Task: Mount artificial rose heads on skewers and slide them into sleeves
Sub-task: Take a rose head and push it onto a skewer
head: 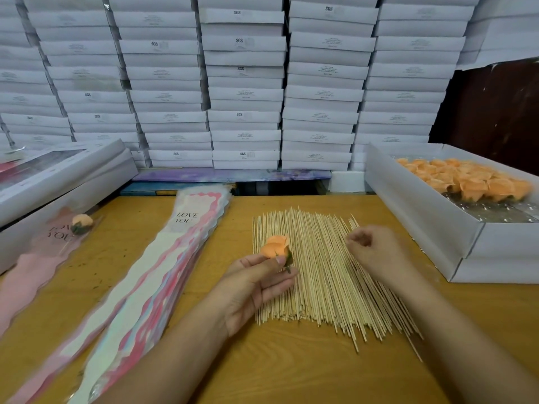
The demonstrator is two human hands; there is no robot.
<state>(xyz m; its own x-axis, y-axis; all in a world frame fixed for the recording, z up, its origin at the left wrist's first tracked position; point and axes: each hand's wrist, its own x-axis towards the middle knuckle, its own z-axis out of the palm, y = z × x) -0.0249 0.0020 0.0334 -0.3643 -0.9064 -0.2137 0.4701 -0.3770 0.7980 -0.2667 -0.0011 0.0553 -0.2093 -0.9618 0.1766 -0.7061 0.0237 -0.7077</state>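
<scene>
At the far left, a finished rose in a pink sleeve [43, 252] lies on the yellow table [291, 374], leaning against a flat white box [58, 182]; its flower end points up and away, and its long side runs back toward the person. Next to it is a pile of empty sleeves [163, 272] with "LOVE YOU" printed near the top. The pile is long and thin, and it runs from the near left corner up toward the middle of the table. Then comes the left hand [250, 290], palm up. Its thumb and fingers pinch an orange rose head [275, 247]. The petals point up and to the left, and the small green stem end points down and to the right. The hand and the rose are over the left edge of a big flat heap of skewers [320, 275]. The sticks lie side by side and run from near to far, fanning out a little. The right hand [376, 252] is over the right side of the heap, with its fingers curled in; it is hard to tell if it pinches a stick. At the right is an open white box of rose heads [466, 179], close to the heap. A wall of stacked white boxes [245, 83] stands behind the table.
</scene>
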